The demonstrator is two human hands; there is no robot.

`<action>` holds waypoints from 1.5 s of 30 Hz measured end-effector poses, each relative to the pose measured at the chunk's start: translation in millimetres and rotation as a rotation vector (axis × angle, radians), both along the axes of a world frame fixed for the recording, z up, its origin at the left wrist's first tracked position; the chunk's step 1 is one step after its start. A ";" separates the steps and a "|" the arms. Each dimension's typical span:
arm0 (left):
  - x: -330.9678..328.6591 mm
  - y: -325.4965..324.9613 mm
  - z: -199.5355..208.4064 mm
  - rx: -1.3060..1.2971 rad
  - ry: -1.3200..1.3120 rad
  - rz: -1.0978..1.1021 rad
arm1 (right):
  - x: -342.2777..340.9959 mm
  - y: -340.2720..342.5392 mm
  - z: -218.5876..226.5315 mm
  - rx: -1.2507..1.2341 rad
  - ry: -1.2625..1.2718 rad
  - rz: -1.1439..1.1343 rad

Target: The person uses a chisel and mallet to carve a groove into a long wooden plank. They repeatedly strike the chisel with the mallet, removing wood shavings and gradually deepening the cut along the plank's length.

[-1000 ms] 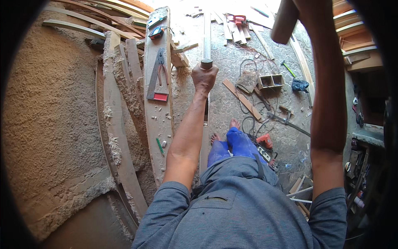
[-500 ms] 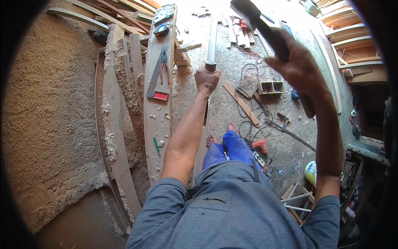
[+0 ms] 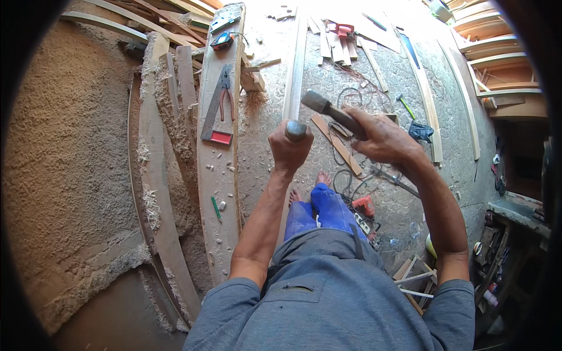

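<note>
My left hand [image 3: 287, 151] is wrapped around a chisel [image 3: 295, 130], whose round butt end points up out of the fist; its blade is hidden below. Under and beyond that fist runs a long pale wooden bar [image 3: 297, 64]. In my right hand [image 3: 387, 139] is a hammer [image 3: 319, 103], fingers closed round the handle. The hammer's head hangs up and to the right of the chisel's butt, apart from it in the picture.
On the plank [image 3: 213, 169] at left lie pliers [image 3: 223, 90], a try square [image 3: 219, 137], a tape measure [image 3: 222, 40] and a green pencil [image 3: 216, 207]. Sawdust [image 3: 76, 146] heaps beyond it. The floor holds wood strips [image 3: 336, 143], cables, a red power tool [image 3: 363, 205] and a green-handled hammer [image 3: 405, 106].
My right hand has swung the hammer down and leftward, from high at the upper right to near the chisel. The left fist sits slightly lower in view, still holding the chisel.
</note>
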State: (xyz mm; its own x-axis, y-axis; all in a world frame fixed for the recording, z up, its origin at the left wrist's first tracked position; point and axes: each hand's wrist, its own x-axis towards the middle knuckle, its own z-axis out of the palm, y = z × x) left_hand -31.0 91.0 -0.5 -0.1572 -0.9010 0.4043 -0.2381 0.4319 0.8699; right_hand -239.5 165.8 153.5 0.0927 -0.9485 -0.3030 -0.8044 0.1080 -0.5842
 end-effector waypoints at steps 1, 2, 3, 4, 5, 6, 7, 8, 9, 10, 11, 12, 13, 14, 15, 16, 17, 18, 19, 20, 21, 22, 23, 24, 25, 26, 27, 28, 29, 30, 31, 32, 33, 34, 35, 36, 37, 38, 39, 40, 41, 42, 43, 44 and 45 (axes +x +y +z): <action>4.5 -12.5 -5.6 0.083 -0.023 -0.008 | 13.6 -15.4 39.7 0.265 0.018 -0.115; 1.4 -28.3 -16.5 0.198 -0.043 -0.017 | 5.7 -18.7 39.2 0.053 0.027 -0.116; -3.5 -48.8 -25.3 0.297 -0.058 -0.031 | -1.1 -31.8 52.7 -0.039 -0.055 -0.151; -11.0 -60.1 -26.1 0.349 -0.126 -0.033 | -21.0 -47.3 49.2 -0.281 -0.081 -0.137; -17.4 -66.6 -28.9 0.373 -0.156 -0.017 | -29.7 -62.4 65.6 -0.399 -0.186 -0.248; -18.3 -70.4 -34.8 0.401 -0.190 0.013 | -30.0 -80.4 95.1 -0.317 -0.213 -0.349; -24.5 -73.4 -38.2 0.424 -0.220 0.025 | -38.8 -95.1 101.8 -0.440 -0.139 -0.399; -20.2 -77.3 -43.8 0.488 -0.236 0.035 | -13.3 -108.9 118.6 -0.688 -0.446 -0.551; -28.3 -77.9 -44.8 0.490 -0.230 0.026 | -31.4 -130.9 99.0 -0.863 -0.467 -0.613; -38.2 -78.5 -46.0 0.492 -0.225 0.018 | -45.9 -142.6 56.8 -0.942 -0.321 -0.651; -42.4 -78.4 -47.1 0.497 -0.225 0.021 | -51.9 -145.3 14.0 -1.010 -0.182 -0.681; -30.9 -79.7 -51.5 0.508 -0.226 0.041 | -3.4 -129.7 -3.7 -0.586 -0.019 -0.662; -27.4 -73.8 -47.7 0.489 -0.273 0.051 | 7.6 -114.3 -36.4 -0.073 0.169 -0.289; -22.8 -66.2 -40.4 0.470 -0.318 0.057 | 34.2 -83.4 -53.3 0.118 0.238 0.065; -16.6 -67.0 -32.6 0.439 -0.362 0.075 | 38.5 -69.9 -54.2 0.162 0.173 -0.005; -6.6 -61.4 -49.2 0.306 -0.210 0.062 | 32.5 -59.1 -30.6 0.215 0.119 0.041; -5.6 -38.0 -16.1 0.310 -0.122 -0.080 | 11.2 -42.6 -10.3 0.280 0.055 0.029; -0.1 -18.8 -11.0 0.151 -0.056 -0.070 | -1.6 -30.8 -3.0 0.178 0.074 0.015; 11.9 2.2 -8.6 0.017 -0.003 -0.039 | -0.9 -19.9 1.7 0.097 0.080 0.022; 13.5 -4.7 -7.7 0.036 -0.046 -0.019 | -7.8 -22.6 13.5 0.087 0.044 -0.061; 16.7 -19.4 -16.3 0.141 -0.053 -0.044 | -7.9 -30.4 33.6 0.077 0.010 -0.116; 9.6 -35.8 -15.8 0.245 -0.095 -0.042 | -21.3 -42.2 42.3 -0.114 -0.033 -0.118; 0.2 -47.1 -16.4 0.355 -0.141 -0.054 | -33.4 -52.9 49.6 -0.297 -0.081 -0.134; -3.6 -58.3 -26.4 0.413 -0.191 -0.025 | -36.4 -70.5 76.9 -0.272 -0.092 -0.226; -6.5 -63.6 -31.7 0.433 -0.217 0.010 | -40.8 -85.0 104.4 -0.238 -0.098 -0.330; -11.2 -66.7 -35.2 0.451 -0.241 0.037 | -35.3 -96.6 115.4 -0.468 -0.253 -0.430; -15.6 -69.2 -39.0 0.470 -0.264 0.062 | -24.5 -108.8 120.5 -0.700 -0.406 -0.527; -17.5 -74.6 -44.3 0.540 -0.264 0.031 | -13.5 -122.7 111.8 -0.843 -0.394 -0.642; -24.6 -75.0 -43.6 0.537 -0.270 0.026 | -10.6 -133.0 93.0 -0.993 -0.376 -0.760; -30.8 -72.4 -42.0 0.534 -0.282 0.019 | -15.3 -133.9 60.5 -0.784 -0.193 -0.775; -30.7 -71.3 -41.7 0.531 -0.296 0.029 | -13.4 -133.2 18.0 -0.569 -0.028 -0.770; -27.1 -73.2 -48.3 0.481 -0.315 0.035 | 1.5 -113.0 -19.4 -0.291 0.109 -0.386; -12.7 -72.4 -65.2 0.438 -0.337 0.067 | 39.3 -91.2 -31.3 0.166 0.259 0.098; -7.6 -73.5 -70.3 0.388 -0.352 0.077 | 61.3 -68.4 -41.3 0.213 0.203 0.055; -10.7 -67.4 -61.8 0.363 -0.272 0.062 | 45.1 -57.3 -35.5 0.267 0.167 -0.001; -5.7 -45.3 -49.7 0.355 -0.212 0.034 | 22.0 -41.9 -29.8 0.208 0.106 0.020; -0.3 -35.4 -31.9 0.330 -0.149 0.020 | 15.9 -32.1 -12.4 0.239 0.106 0.025; 9.1 -14.9 -9.7 0.243 -0.100 -0.030 | 9.2 -20.3 -7.7 0.219 0.089 -0.009; 24.2 1.3 -3.8 0.122 -0.052 -0.042 | 4.0 -14.4 -2.6 0.184 0.084 -0.030; 42.8 20.7 13.9 0.060 -0.084 -0.069 | 0.9 -5.8 -1.0 0.145 0.047 -0.109; 55.3 41.8 25.1 0.151 0.009 -0.089 | -1.0 4.7 3.0 0.101 0.016 -0.193; 64.9 55.9 31.3 0.074 0.011 -0.117 | -3.3 17.5 6.6 0.059 -0.013 -0.288; 75.1 68.8 31.0 0.114 0.044 -0.134 | -6.4 30.2 -4.8 0.010 -0.118 -0.374; 79.4 74.1 30.2 0.116 0.096 -0.160 | -9.4 44.6 -26.1 -0.039 -0.222 -0.463; 82.6 76.8 31.5 0.125 0.145 -0.184 | -5.8 59.7 -44.0 -0.084 -0.330 -0.553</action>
State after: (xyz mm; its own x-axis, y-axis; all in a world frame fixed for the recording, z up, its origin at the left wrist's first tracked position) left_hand 51.6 167.8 31.0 -0.2718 -0.9068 0.3221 -0.0345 0.3437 0.9384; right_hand -245.3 225.5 109.5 -0.3406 -0.9022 -0.2648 -0.4203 0.3980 -0.8154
